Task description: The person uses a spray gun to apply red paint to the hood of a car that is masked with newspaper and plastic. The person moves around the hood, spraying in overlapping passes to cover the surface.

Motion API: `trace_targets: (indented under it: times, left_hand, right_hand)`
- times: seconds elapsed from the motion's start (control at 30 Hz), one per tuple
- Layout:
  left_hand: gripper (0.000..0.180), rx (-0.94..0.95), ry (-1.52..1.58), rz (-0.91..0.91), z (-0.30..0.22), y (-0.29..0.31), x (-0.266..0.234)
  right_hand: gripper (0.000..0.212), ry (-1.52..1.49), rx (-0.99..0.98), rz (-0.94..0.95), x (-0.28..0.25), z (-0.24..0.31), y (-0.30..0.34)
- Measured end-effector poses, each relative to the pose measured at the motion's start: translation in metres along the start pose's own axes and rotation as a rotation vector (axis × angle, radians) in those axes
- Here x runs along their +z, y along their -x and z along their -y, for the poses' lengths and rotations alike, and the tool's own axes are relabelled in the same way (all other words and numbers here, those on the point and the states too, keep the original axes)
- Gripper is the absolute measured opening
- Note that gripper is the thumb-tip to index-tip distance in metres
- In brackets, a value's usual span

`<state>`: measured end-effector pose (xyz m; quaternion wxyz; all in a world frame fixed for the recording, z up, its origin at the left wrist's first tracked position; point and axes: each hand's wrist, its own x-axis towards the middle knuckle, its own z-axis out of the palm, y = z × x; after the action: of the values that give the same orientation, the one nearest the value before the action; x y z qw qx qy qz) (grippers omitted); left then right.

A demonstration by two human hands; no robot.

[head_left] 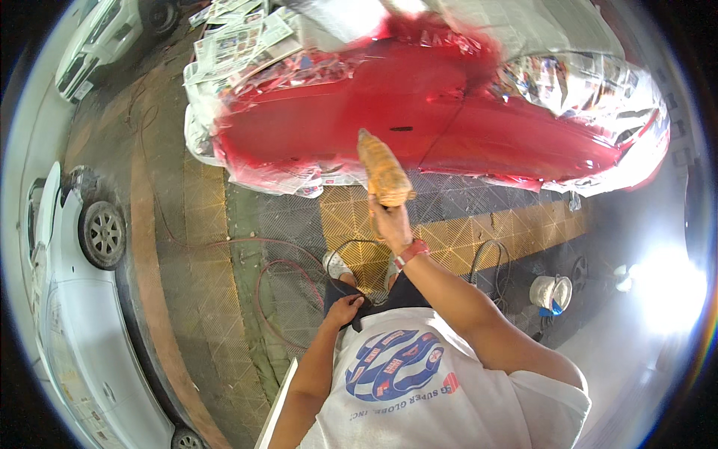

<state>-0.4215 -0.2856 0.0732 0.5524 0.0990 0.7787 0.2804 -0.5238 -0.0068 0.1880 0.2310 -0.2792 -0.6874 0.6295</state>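
Note:
My right hand (390,223), with a red band round its wrist, is stretched forward and closed round the grip of what looks like a spray gun (385,172). Yellowish-brown, stained wrapping hides most of its body, and its narrow grey end points at the car. Just ahead lies a glossy red car side panel (336,120), apart from the gun. Low by my thigh, my left hand (345,308) is closed on a dark air hose (366,298), partly hidden by the fingers.
Newspaper (239,45) and clear plastic film (598,82) mask the car's edges. A reddish hose (262,292) loops across the tiled floor at left. White cars (105,352) stand along the left side. A white bucket (550,291) and coiled dark hose (490,262) are at right.

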Motion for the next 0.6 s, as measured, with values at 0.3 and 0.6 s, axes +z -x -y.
trace_targets:
  times: [0.3, 0.6]
  left_hand:
    - [0.064, 0.021, 0.115, -0.076, 0.058, 0.038, -0.075]
    - [0.061, 0.061, 0.113, -0.051, 0.080, 0.010, -0.106]
  right_hand:
    - [0.037, 0.449, -0.159, 0.125, 0.216, 0.020, -0.035]
    - [0.033, 0.045, 0.074, 0.246, 0.178, 0.112, -0.100]
